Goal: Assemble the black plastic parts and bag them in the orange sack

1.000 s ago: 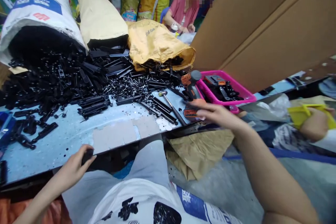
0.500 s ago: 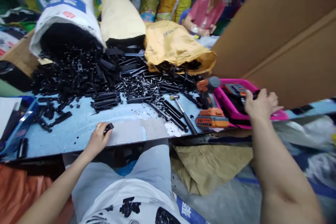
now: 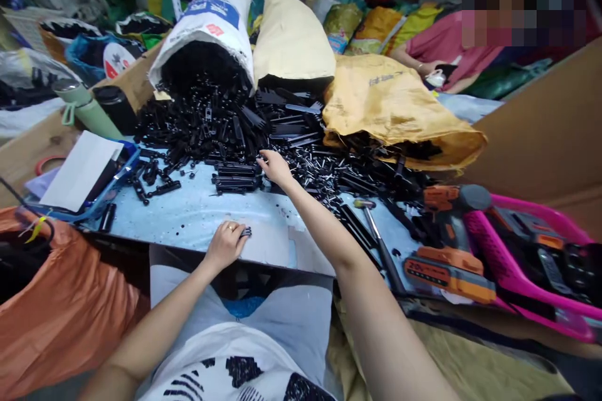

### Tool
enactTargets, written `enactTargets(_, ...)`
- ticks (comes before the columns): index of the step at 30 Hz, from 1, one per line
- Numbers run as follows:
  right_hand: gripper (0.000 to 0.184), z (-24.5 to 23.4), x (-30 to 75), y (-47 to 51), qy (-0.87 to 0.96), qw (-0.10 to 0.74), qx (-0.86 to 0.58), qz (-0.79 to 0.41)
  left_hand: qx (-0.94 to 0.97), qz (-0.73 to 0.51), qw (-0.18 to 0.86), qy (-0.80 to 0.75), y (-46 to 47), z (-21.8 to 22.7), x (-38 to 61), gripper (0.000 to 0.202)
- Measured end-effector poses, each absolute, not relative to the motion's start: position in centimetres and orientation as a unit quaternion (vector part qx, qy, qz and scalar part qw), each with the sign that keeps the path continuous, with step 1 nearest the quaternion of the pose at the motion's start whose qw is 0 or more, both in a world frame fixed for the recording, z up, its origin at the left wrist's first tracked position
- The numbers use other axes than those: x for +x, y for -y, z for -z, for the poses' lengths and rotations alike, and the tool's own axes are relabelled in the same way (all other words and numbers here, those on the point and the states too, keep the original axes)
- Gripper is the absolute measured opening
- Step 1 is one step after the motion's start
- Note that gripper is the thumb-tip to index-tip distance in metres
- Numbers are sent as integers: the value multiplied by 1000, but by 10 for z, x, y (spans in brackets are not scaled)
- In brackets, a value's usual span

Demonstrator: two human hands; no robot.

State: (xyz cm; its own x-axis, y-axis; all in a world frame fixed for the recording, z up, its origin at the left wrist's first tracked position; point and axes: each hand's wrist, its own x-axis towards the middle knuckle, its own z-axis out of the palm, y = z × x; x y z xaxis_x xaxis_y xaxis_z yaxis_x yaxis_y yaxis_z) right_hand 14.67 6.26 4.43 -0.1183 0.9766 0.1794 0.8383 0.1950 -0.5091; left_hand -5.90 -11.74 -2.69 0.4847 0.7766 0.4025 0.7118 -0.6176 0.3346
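2 hands in view, both the wearer's own.

Change: half a second ago the right hand (image 3: 275,166) was at the pink basket (image 3: 498,263) on the right. It has now crossed to the middle of the table (image 3: 188,216). It rests at the near edge of the heap of black parts (image 3: 202,119), beside a short stack of black bars (image 3: 235,179). Its fingers are stretched forward with the tips down among small loose pins (image 3: 310,166). I cannot tell whether they have nipped anything. So the work has shifted from the tools to the loose stock.

The left hand (image 3: 226,244) has stayed at the near table edge, fingers curled around a small black piece (image 3: 245,232) that lies against the tabletop.

Containers:
- White sack (image 3: 211,19), on its side, mouth open, black parts spilling from it onto the table.
- Cream sack (image 3: 291,37), just beside it. Its contents are hidden apart from a dark strip at the mouth.
- Yellow sack (image 3: 390,106), slumped, with black pieces at its open mouth.
- Pink basket, holding dark and orange tool parts. I cannot make out single items.
- Blue tray (image 3: 123,170), far left, mostly covered by a white sheet (image 3: 79,169).

An orange cordless drill (image 3: 446,257) lies touching the basket's near side, with a hammer (image 3: 376,235) just left of it.
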Motion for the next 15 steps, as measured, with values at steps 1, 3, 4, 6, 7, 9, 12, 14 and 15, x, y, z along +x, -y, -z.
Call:
enactTargets(1,38,-41,134,-80,704,242,-648,-162,857,-268,59,-435,118,26,-59,23)
enactTargets(3,41,-39,114,-107,639,243,-701,-202,854,-270,55,-441,118,25,-58,23)
enactTargets(4,44,-40,107,-118,615,244,-717,-219,853,-271,54,-444,118,24,-58,23)
enactTargets(6,50,-42,98,-131,595,249,-726,-241,852,-270,56,-446,118,23,-58,23)
enactTargets(7,52,-42,96,-134,592,253,-724,-247,852,-270,58,-445,118,23,-58,23)
enactTargets(9,53,-42,100,-129,587,265,-719,-260,853,-267,64,-443,118,22,-59,23)
enactTargets(12,56,-38,122,-92,598,283,-695,-282,853,-264,75,-444,118,23,-60,24)
enactTargets(14,56,-33,144,-50,646,302,-636,-295,850,-265,90,-446,118,24,-61,25)
enactTargets(15,54,-31,156,-26,685,306,-590,-297,850,-264,100,-445,118,24,-62,25)
